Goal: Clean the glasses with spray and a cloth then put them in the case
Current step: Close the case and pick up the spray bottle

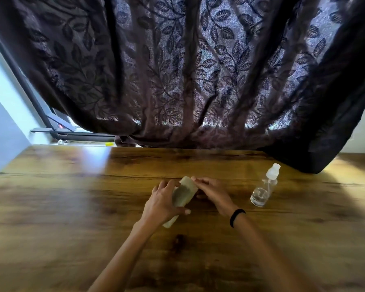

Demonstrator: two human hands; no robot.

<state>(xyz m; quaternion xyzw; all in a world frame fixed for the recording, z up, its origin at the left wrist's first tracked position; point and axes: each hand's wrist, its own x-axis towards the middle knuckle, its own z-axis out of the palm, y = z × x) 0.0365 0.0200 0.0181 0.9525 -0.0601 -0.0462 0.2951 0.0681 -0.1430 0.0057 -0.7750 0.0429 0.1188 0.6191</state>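
Curtain (pixel 177 70) fabric, dark and patterned with leaves, hangs across the whole far side and drapes onto the far right corner of the wooden table (pixel 61 207). Both bare forearms reach in from the near edge and converge towards the middle of the tabletop.

The left hand (pixel 163 202) is turned palm down over a pale greenish glasses case (pixel 182 194). Its fingers wrap the case's left side and its thumb lies across the near part, so it grips the case firmly. The right hand (pixel 213 192) comes in from the right with the wrist bent and the fingers curled. Its fingertips meet the case's far right edge, but blur hides whether they pinch that edge or only touch it.

The case lies slantwise, near end to the left and far end to the right, about midway between the table's near and far edges.

A clear spray bottle (pixel 263 186) with a white nozzle stands upright just beside the right hand, towards the right edge. A black band (pixel 237 217) circles the right wrist.
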